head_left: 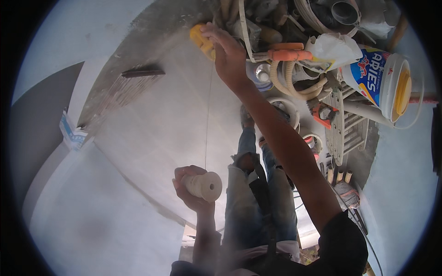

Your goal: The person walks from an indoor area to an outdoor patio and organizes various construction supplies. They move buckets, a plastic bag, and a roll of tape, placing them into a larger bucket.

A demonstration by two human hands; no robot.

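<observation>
We hold a pale, cream-coloured spool wound with thin string [202,185] in our left hand [189,188], fingers wrapped tight around its body, its round flange end facing up toward us. A thin taut line [208,110] seems to run from the spool up across the pale grey tiled floor [156,129] toward our right hand [228,53], though it is too fine to follow surely. That right hand is stretched out to the far edge of the floor, fingers bent and pressing down on a small yellow plastic block-shaped tool [201,41]; whether it pinches the string there we cannot tell.

We judge the line is already paid out and drawn across the tiles, with the far end being set or fixed; any marking or checking along it is not yet visible.

Beside the right hand lies a heap of gear: an orange-handled tool [287,54], coiled beige hose [294,80], a white plastic bucket with a yellow lid lying on its side [384,80], and a red-handled pair of pliers [322,112]. A stack of dark-edged tiles [133,80] sits at the floor's left edge.
</observation>
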